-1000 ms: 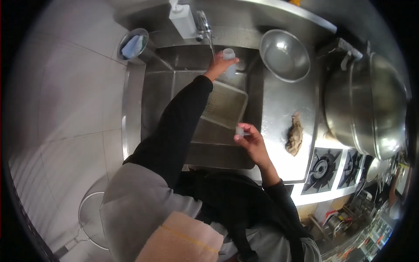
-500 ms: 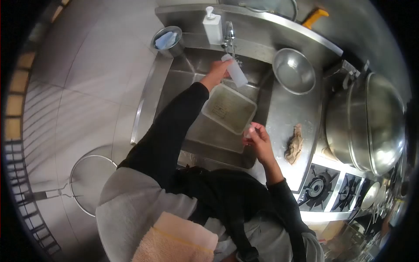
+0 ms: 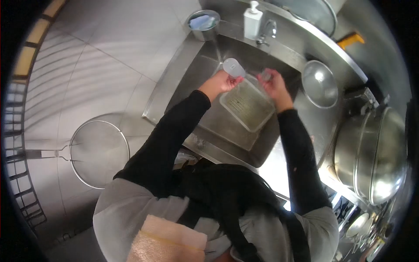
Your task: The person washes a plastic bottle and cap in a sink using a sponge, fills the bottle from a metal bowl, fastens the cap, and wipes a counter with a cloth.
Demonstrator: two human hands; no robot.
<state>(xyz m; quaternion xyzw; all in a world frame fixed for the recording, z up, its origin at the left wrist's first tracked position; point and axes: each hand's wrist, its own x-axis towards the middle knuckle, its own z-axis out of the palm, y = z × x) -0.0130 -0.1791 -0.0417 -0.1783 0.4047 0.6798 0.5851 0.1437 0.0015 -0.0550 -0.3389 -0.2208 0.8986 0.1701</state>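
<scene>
My left hand (image 3: 219, 83) is closed around a translucent white plastic bottle (image 3: 233, 67), whose round end faces up toward me. The bottle is over the far part of the steel sink (image 3: 207, 120). To its right, my right hand (image 3: 276, 87) pinches a small translucent piece (image 3: 266, 74), possibly a cap; it is too blurred to be sure. Below both hands, a shallow rectangular plastic tray (image 3: 236, 119) lies in the sink. It looks filled with liquid, and a patterned patch shows through at its left side.
Behind the sink stand a tap (image 3: 269, 29), a white pump bottle (image 3: 252, 22) and a steel pot (image 3: 204, 26) with a blue cloth. A steel bowl (image 3: 321, 85) and a large lidded pot (image 3: 364, 153) are at the right. At the left is a round strainer (image 3: 99, 153).
My left hand has brought the bottle away from the tap and turned its end toward me. My right hand has moved forward from the sink's near right side to beside the bottle.
</scene>
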